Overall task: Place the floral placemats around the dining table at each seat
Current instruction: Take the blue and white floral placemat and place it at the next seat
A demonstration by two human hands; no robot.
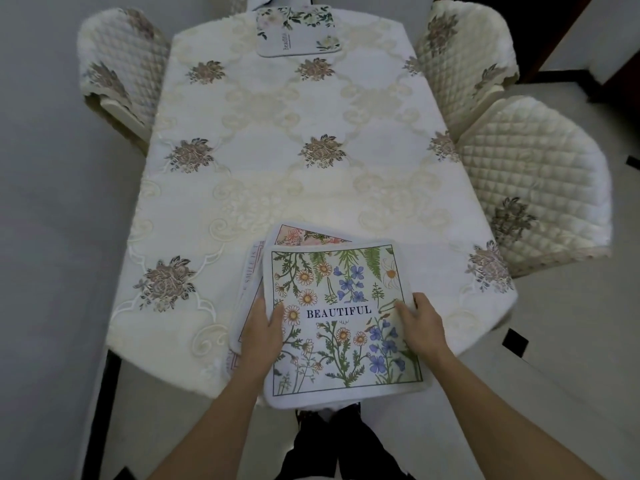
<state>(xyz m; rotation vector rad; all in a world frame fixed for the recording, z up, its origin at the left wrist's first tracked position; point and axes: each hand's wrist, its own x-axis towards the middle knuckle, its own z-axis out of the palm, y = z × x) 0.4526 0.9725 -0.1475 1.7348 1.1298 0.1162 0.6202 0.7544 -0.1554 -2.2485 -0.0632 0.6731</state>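
A stack of floral placemats lies at the near end of the dining table (pixel 277 161). The top placemat (pixel 341 327) shows daisies, blue flowers and the word BEAUTIFUL. My left hand (pixel 261 329) grips its left edge, thumb on top. My right hand (pixel 420 322) grips its right edge the same way. Under it a pink-flowered placemat (pixel 304 235) and a lettered placemat (pixel 249 289) stick out to the left and behind. Another floral placemat (pixel 298 29) lies flat at the far end of the table.
An embroidered cream tablecloth covers the table. Quilted chairs stand at the far left (pixel 121 67), far right (pixel 464 60) and right side (pixel 533 188). Pale floor lies on both sides, with a dark doorway at the top right.
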